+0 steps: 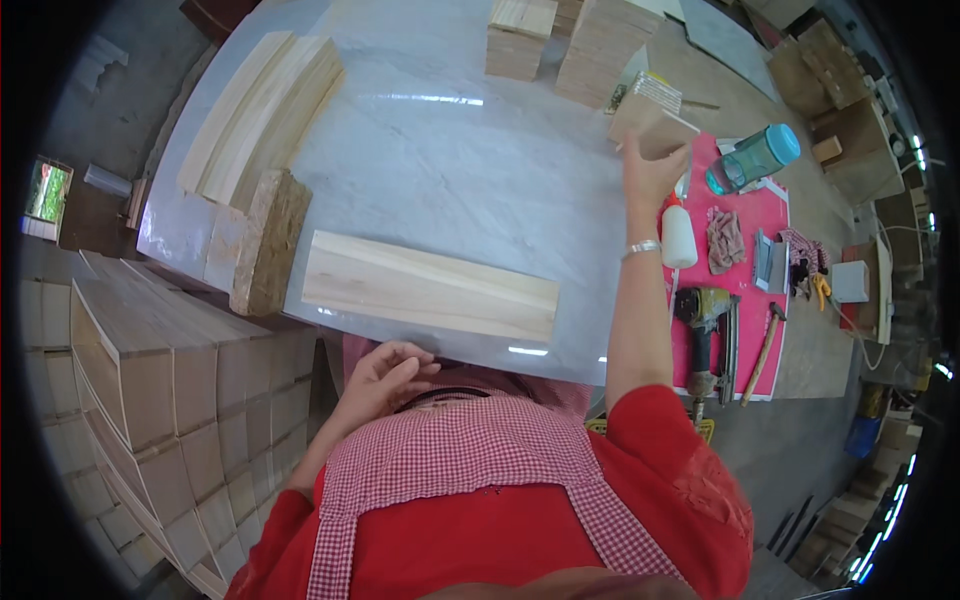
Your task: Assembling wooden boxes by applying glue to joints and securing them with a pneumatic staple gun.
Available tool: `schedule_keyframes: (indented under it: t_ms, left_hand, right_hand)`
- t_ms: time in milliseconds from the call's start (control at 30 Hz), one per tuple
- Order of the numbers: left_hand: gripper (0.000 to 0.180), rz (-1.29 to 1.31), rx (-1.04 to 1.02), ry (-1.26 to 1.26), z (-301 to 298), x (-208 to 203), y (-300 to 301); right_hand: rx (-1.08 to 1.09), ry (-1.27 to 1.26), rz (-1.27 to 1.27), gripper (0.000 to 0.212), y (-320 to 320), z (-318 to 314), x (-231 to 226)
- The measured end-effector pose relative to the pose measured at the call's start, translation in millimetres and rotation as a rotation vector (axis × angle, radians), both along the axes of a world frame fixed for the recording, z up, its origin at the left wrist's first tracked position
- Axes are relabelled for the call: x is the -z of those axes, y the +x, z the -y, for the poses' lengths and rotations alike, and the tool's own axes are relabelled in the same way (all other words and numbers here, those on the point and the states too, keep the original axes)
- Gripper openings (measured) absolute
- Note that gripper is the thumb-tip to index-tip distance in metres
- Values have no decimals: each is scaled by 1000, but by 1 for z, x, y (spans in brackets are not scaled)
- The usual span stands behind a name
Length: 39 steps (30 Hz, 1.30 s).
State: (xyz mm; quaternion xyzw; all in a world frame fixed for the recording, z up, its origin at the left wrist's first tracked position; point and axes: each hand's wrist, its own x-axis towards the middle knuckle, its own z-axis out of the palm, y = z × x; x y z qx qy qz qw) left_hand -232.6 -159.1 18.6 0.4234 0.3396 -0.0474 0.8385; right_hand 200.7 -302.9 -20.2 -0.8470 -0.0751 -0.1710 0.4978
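Observation:
A flat pale wooden board point(430, 285) lies lengthwise near the front edge of the table. My left hand point(385, 378) is at my waist just below that edge, its fingers loosely bent and apart, holding nothing. Reaching to the far right, my right hand point(655, 175) has thumb and fingers around a small thin wooden panel point(668, 134). That panel is beside a stack of small wooden pieces point(655, 92); my hand hides part of its lower edge. A white squeeze bottle with a red top point(679, 238) stands close to my right wrist.
Long boards point(265, 115) are stacked at left, behind a rough wood block point(270, 240). Wood stacks point(605, 50) stand at the back. A pink mat point(755, 230) holds a blue bottle point(755, 158), rag point(725, 240), nail gun point(706, 335) and hammer point(764, 352). Wooden boxes point(190, 390) stand lower left.

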Motion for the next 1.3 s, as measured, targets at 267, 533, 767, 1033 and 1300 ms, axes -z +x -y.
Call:
schedule_keyframes:
  t_ms: [267,533,767,1033,1300]
  left_hand:
    - [44,404,166,533,26,-14,131]
    - [31,447,116,897,82,-2,155]
    - [62,638,469,1678,78,20,137]
    - [92,331,995,1828,52,12,169]
    - [84,588,794,1623,38,-61,155]
  right_hand:
    - [-782,750,-462,63,-170,69,-26]
    - [-510,324,-367,76,-219,82,-29]
    - [-504,435,-388,94,-232,116,-12]
    - [-741,53,-322,101,-220,134,-16]
    - [-876,135,-355,99,-211,103,-10]
